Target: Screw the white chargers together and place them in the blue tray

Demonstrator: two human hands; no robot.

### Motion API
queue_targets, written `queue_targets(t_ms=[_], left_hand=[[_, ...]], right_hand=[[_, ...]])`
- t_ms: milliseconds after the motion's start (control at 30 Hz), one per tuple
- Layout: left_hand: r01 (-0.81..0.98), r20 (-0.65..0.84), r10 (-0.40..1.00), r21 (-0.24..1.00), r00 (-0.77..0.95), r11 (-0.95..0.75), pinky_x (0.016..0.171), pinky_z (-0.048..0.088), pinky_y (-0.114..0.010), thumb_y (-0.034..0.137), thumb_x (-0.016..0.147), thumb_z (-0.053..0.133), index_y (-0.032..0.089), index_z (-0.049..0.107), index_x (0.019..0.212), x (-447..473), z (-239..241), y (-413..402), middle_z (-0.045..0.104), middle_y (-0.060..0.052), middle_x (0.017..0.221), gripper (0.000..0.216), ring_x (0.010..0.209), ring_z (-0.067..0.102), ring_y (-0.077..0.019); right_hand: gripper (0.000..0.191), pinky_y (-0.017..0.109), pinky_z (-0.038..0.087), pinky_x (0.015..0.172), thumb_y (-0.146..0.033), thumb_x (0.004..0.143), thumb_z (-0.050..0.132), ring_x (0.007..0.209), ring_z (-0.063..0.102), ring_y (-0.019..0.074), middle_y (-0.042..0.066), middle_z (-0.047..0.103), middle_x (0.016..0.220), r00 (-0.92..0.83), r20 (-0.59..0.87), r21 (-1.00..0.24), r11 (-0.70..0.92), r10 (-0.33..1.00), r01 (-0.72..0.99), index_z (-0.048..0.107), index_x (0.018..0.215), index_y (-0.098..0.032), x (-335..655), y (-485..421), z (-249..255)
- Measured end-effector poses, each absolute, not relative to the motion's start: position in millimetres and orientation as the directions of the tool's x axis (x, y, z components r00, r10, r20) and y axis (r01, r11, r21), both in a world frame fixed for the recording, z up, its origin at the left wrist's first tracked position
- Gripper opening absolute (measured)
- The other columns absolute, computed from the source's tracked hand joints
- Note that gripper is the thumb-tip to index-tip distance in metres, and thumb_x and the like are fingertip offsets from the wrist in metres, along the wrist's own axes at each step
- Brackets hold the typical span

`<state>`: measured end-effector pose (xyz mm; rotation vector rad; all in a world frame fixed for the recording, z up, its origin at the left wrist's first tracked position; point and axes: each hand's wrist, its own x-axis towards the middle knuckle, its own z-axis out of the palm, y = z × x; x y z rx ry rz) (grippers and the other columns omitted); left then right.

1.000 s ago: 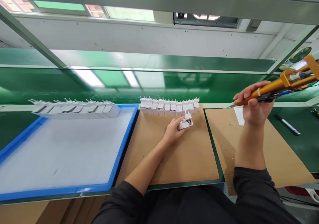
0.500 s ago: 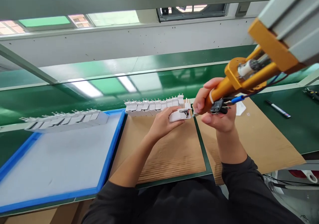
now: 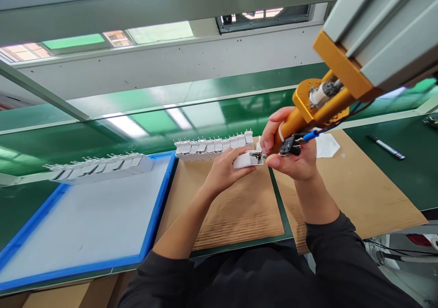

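Note:
My left hand [image 3: 224, 169] is closed around a white power adapter housing [image 3: 243, 160], which lies sideways with its open end to the right; dark parts and wires show inside. My right hand [image 3: 301, 159] grips an orange metal power tool [image 3: 290, 123] with a small black switch and a blue-sleeved wire on its side. The tool's tip points down-left and sits at the housing's open end; fingers partly hide whether they touch. Just behind my left hand stands a row of white plug adapters [image 3: 212, 147], pins up.
A blue-rimmed tray [image 3: 150, 212] on the left holds another row of adapters [image 3: 102, 170]. Cardboard sheets [image 3: 236, 212] cover the green bench. To the right lie a white paper piece [image 3: 326, 146] and a marker pen [image 3: 386, 147]. The tool's grey body [image 3: 383, 34] fills the upper right.
The orange tool and my right hand have moved left and slightly down, bringing the tip closer to the housing. My left hand holds the housing almost still. The view has shifted slightly.

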<state>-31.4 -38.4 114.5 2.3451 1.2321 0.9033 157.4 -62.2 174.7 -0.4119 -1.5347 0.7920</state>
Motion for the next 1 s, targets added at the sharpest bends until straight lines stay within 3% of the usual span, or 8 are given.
queue_targets(t_ms=[567, 733, 1000], left_hand=[[0.567, 0.457, 0.786, 0.546, 0.415, -0.617, 0.076, 0.050, -0.029, 0.041, 0.077, 0.075, 0.024, 0.064, 0.115, -28.0, 113.5, -41.1, 0.069, -0.004, 0.095, 0.043, 0.086, 0.064, -0.0197], [0.569, 0.454, 0.785, 0.541, 0.423, -0.619, 0.078, 0.050, -0.030, 0.042, 0.079, 0.073, 0.023, 0.063, 0.116, -29.0, 112.6, -40.6, 0.069, -0.004, 0.097, 0.043, 0.089, 0.063, -0.0203], [0.567, 0.456, 0.785, 0.543, 0.419, -0.619, 0.078, 0.050, -0.030, 0.040, 0.078, 0.074, 0.023, 0.063, 0.117, -28.4, 113.7, -41.0, 0.070, -0.004, 0.098, 0.044, 0.089, 0.064, -0.0198]], right_hand=[[0.063, 0.029, 0.058, 0.057, -0.060, 0.071, 0.074, 0.069, 0.060, 0.0129, -0.001, 0.054, 0.084, -0.122, 0.722, -0.691, 0.701, 0.681, -0.176, 0.046, 0.116, -0.026, 154.7, -60.0, 174.4], [0.066, 0.031, 0.060, 0.062, -0.059, 0.069, 0.076, 0.074, 0.062, 0.0146, 0.000, 0.056, 0.088, -0.096, 0.729, -0.682, 0.706, 0.678, -0.192, 0.045, 0.116, -0.025, 154.2, -59.6, 172.3], [0.067, 0.030, 0.058, 0.058, -0.058, 0.072, 0.074, 0.070, 0.060, 0.0133, -0.001, 0.054, 0.086, -0.118, 0.738, -0.675, 0.721, 0.664, -0.157, 0.044, 0.122, -0.027, 155.4, -60.2, 173.4]])
